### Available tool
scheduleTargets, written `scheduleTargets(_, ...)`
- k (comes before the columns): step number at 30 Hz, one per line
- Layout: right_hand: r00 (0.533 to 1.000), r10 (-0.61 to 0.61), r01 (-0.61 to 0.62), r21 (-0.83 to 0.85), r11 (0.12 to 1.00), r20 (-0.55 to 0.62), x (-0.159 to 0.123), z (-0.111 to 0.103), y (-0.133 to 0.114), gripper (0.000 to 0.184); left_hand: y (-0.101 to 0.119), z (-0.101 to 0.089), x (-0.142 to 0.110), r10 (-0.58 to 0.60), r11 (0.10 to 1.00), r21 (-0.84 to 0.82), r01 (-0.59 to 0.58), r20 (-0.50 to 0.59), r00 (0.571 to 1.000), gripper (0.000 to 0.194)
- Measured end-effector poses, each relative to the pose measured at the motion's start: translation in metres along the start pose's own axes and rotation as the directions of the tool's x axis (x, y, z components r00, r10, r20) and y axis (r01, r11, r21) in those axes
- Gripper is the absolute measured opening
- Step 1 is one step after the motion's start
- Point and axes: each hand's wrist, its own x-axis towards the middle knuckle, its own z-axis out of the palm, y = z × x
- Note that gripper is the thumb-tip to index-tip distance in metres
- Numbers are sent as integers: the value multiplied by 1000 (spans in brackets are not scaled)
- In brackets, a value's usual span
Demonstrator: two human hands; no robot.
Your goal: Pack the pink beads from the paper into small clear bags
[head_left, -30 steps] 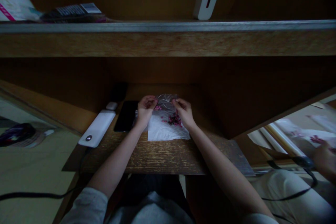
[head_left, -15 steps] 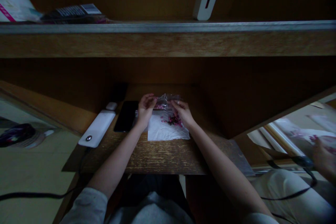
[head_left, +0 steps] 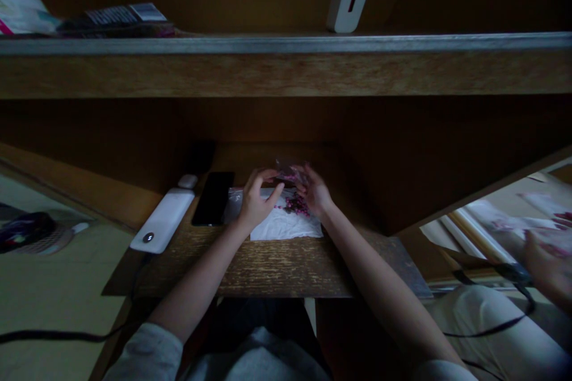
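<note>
A small clear plastic bag (head_left: 290, 173) with pink pieces inside is held in my right hand (head_left: 316, 193), its fingers closed on the bag's right side. My left hand (head_left: 259, 199) is open, thumb and fingers apart, just left of the bag. Below the hands lies a crumpled white sheet (head_left: 283, 228). On it is a loose heap of small dark pink pieces (head_left: 297, 205), too small to make out in kind. Another clear bag (head_left: 234, 199) lies flat to the left of the sheet, partly hidden by my left hand.
A black phone (head_left: 213, 198) and a white power bank-like device (head_left: 163, 220) lie left on the wooden desk (head_left: 286, 271). Above is a shelf (head_left: 286, 74) bearing a white charger (head_left: 351, 1) and a dark packet (head_left: 120, 19). At right, another person's hand (head_left: 547, 268) handles similar pink pieces.
My left hand has let go of the bag and opened, moving slightly right and down. My right hand keeps the bag, which has turned. The view has shifted slightly.
</note>
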Motion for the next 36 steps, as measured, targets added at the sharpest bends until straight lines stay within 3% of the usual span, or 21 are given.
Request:
scheduleTargets(3,999,32,-33,55,998,17,1,-1,-1,31,4,-3,2,126,982,139,-125,1,992,14)
scheduleTargets(8,995,82,-89,134,987,59,2,-2,1,28,4,-4,2,199,957,213,-197,13,980,11)
scheduleTargets(13,989,108,-123,163,979,97,3,-3,1,24,0,-1,-3,175,958,216,-191,92,980,16)
scheduleTargets(19,989,113,-129,185,974,96,4,-4,2,21,-1,-4,-2,114,969,214,-123,55,992,13)
scheduleTargets(36,993,116,-114,174,978,3,7,-4,6,16,3,-4,-1,94,984,146,-106,88,992,8)
